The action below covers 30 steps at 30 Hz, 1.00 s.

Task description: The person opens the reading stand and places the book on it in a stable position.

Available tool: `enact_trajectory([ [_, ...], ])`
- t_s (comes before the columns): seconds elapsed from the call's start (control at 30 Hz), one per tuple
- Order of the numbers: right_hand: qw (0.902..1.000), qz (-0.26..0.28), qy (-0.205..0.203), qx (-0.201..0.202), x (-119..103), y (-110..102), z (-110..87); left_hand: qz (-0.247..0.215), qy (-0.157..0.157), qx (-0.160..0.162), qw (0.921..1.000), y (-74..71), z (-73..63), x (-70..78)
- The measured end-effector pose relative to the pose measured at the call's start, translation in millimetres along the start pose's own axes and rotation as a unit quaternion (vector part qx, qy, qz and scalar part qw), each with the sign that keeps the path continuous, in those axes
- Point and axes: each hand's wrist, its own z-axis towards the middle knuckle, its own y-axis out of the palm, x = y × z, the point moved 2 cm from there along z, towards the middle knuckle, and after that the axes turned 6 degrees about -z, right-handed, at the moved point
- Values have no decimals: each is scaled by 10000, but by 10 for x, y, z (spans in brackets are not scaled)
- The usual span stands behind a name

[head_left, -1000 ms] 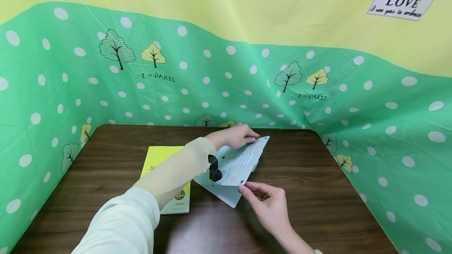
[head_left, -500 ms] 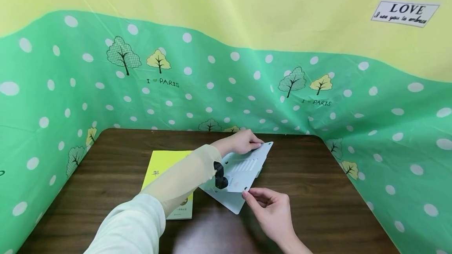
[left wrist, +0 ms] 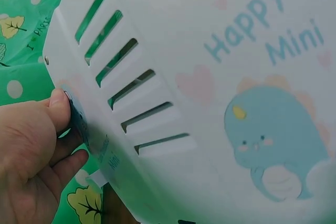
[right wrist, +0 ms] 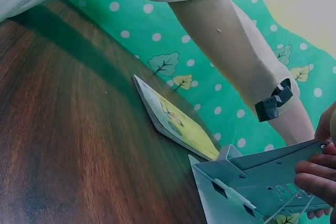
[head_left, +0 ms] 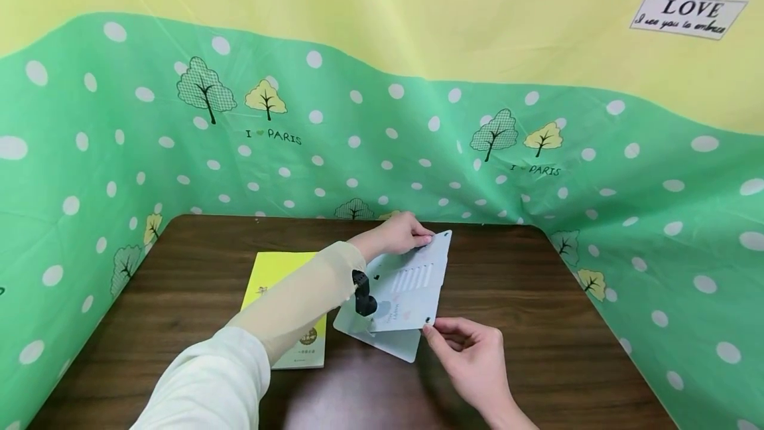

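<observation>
The left hand (head_left: 401, 234) had its thumb and fingers closed on the far edge of a pale blue-white, flat-panelled folding stand (head_left: 420, 304), and the right hand (head_left: 474, 367), fingers bent, pinched the near corner between thumb and forefinger. So the stand lay between the two hands, its upper panel tilted, with a row of slanted slots cut through it. To the right of the left hand, the panel's face bore a blue dinosaur print (left wrist: 275, 140) and the words "Happy Mini". A lower panel (head_left: 390, 346) showed just left of the right hand's fingertips; whether it touched the dark brown wood-grain desk (head_left: 549, 363) was hard to tell. Further left of the right hand, partly under the left forearm, lay a yellow paper-covered book (head_left: 280, 267). Beyond the left hand hung a green and yellow dotted cloth (head_left: 406, 131).
</observation>
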Motion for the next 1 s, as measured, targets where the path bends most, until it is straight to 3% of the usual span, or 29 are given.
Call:
enact_trajectory([
  [0.2, 10000, 12, 80, -12, 17, -77, 19, 319, -247, 298, 9987, -87, -35, -11],
  [0.47, 9995, -116, 276, 72, 60, -169, 22, -268, -535, 461, 9971, -107, -68, -80],
  [0.77, 9993, -180, 327, 97, 70, -179, 50, -475, -594, 667, 9949, -113, -121, -140],
  [1.0, 9984, -270, 434, 235, 85, -200, 77, -638, -817, 944, 9901, -134, -184, -161],
])
